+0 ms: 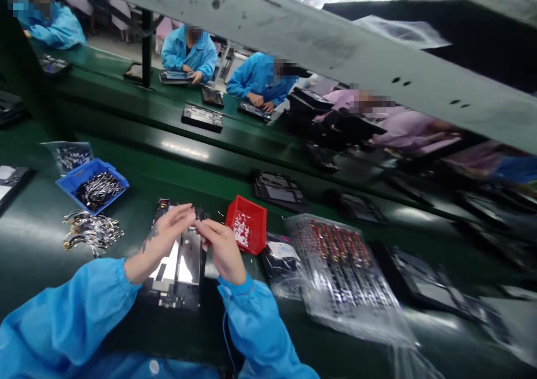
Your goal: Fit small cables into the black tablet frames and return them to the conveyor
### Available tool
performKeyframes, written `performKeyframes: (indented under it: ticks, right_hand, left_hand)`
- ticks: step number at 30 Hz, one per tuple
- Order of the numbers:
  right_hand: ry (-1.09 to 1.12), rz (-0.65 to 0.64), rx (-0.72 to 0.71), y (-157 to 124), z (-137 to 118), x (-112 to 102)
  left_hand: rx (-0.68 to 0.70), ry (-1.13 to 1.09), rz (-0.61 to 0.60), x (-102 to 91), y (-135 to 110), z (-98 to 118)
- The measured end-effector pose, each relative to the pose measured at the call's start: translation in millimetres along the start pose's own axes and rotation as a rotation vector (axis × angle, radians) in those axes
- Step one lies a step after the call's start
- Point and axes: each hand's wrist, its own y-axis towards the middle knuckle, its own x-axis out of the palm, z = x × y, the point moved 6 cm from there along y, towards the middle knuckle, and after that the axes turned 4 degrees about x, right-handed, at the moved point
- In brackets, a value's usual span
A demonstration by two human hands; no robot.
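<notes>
My left hand [170,235] and my right hand [224,249] meet at the fingertips over the upper part of an opened tablet-like device [187,264]. The device lies on the green bench, with its silvery plates and dark circuit parts exposed. On my right hand, thumb and fingers are pinched together. The left fingers are drawn together, their tips against the right ones. Anything between the fingertips is too small or hidden to make out. Just right of my right hand stands a red bin [252,231] with small white pieces.
On the left are a blue bin [69,184] of short cables and a loose cable pile [94,232]. A clear plastic bag [335,273] of cable-like parts lies right, beside a dark packet [282,259]. More opened devices [279,192] line the bench; co-workers sit opposite beyond a slanted beam [293,32].
</notes>
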Motion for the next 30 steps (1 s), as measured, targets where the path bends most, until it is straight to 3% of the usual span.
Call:
performKeyframes:
  ticks: [3,6,11,14,18,20,24,30]
  right_hand:
    - [0.174,-0.100,0.192,-5,13,15]
    - [0.131,-0.146,0.246,-16,23,29]
    - [-0.269,-0.231,0.028,-41,21,42]
    - [-0.491,-0.328,-0.051,-45,26,50]
    - [-0.636,-0.250,-0.032,-16,38,57]
    - [-0.654,-0.238,-0.019,3,42,65]
    - [-0.733,-0.227,-0.012,25,42,79]
    - [-0.902,-0.170,-0.037,26,38,80]
  left_hand:
    - [-0.056,0.210,-0.057,-27.9,-18,-6]
    - [-0.098,0.352,-0.152,-42.5,-36,-12]
    - [-0.071,0.639,-0.264,-59.4,-68,-22]
    - [-0.141,0.642,-0.257,-79.1,-80,-39]
    - [-0.188,0.562,0.017,-117.7,-63,-54]
    - [-0.157,0.513,0.104,-127.5,-46,-58]
    - [-0.144,0.485,0.069,-124.9,-19,-68]
    - [-0.184,0.432,0.019,-114.8,-13,-69]
